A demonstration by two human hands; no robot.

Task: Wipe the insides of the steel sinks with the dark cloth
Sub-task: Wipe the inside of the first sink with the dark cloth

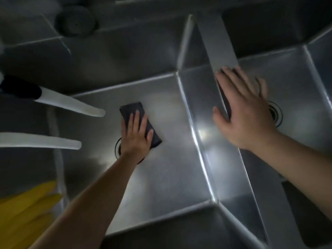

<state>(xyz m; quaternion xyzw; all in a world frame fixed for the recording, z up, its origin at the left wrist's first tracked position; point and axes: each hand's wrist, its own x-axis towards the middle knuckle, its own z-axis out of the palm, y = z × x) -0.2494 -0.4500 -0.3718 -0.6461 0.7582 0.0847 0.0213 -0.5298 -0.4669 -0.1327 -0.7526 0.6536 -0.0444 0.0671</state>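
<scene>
Two steel sinks sit side by side, the left sink (172,177) and the right sink (294,83), split by a steel divider (221,44). My left hand (135,136) presses the folded dark cloth (132,109) flat on the left sink's floor, over its drain (117,147), which is mostly hidden by the hand. My right hand (246,112) rests flat with fingers spread on the divider's top edge and holds nothing. Part of the right sink's drain (275,113) shows past that hand.
Two white spouts (71,106) (41,141) reach over the left sink from the left. Something yellow (27,209) lies at the lower left beside the sink. A round dark object (75,20) sits on the back ledge. The scene is dim.
</scene>
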